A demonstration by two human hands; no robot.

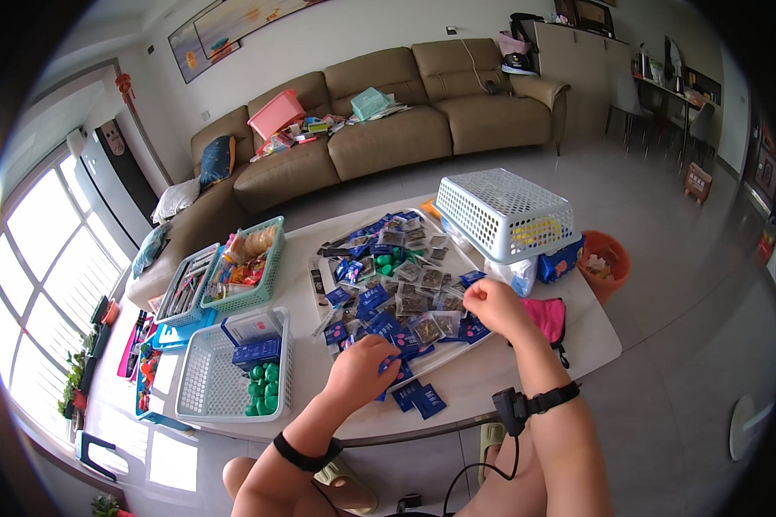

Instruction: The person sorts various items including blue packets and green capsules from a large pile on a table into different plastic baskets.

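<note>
On the coffee table, a white tray (460,258) bears a spread of blue sachets (372,297) and clear bags of dried, tea-like contents (412,304). Several green plastic pieces (388,262) lie among them. My left hand (361,369) is over the tray's near edge, fingers curled around blue sachets; whether it grips one is hidden. Above the tray's right side, my right hand (495,309) has thumb and fingertips drawn together beside a clear bag. Anything pinched there is too small to tell. Two loose blue sachets (429,402) lie on the table near its front edge.
To the left stands a white basket (191,388) with boxes and green pieces. Behind it are a green basket of snacks (275,258) and another basket (168,310). An upturned white basket (504,187), a pink cloth (546,316) and an orange bin (604,245) are right.
</note>
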